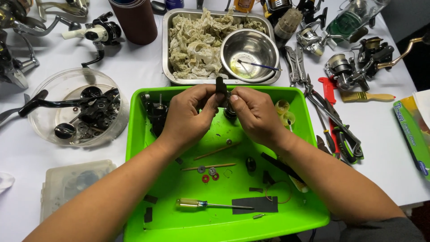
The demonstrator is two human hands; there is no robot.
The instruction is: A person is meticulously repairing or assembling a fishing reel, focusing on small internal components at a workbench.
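Over the far half of a bright green tray [143, 148], my left hand [188, 114] and my right hand [253, 114] meet and together grip a small black fishing reel part [222, 89]. Fingers cover most of it; only its dark top and lower end show. Below the hands on the tray floor lie a yellow-handled screwdriver [210, 205], thin wooden sticks [210, 167], small red and grey washers [208, 175] and a black strip [256, 204]. A black reel body [156, 116] stands at the tray's left side.
A metal pan of stained rags [197, 42] holds a steel bowl [250, 54] beyond the tray. A clear bowl of black reel parts [80, 114] sits left. Pliers and tools [340, 134], several reels [349, 67] and a paintbrush [367, 96] lie right. A brown cylinder [134, 20] stands behind.
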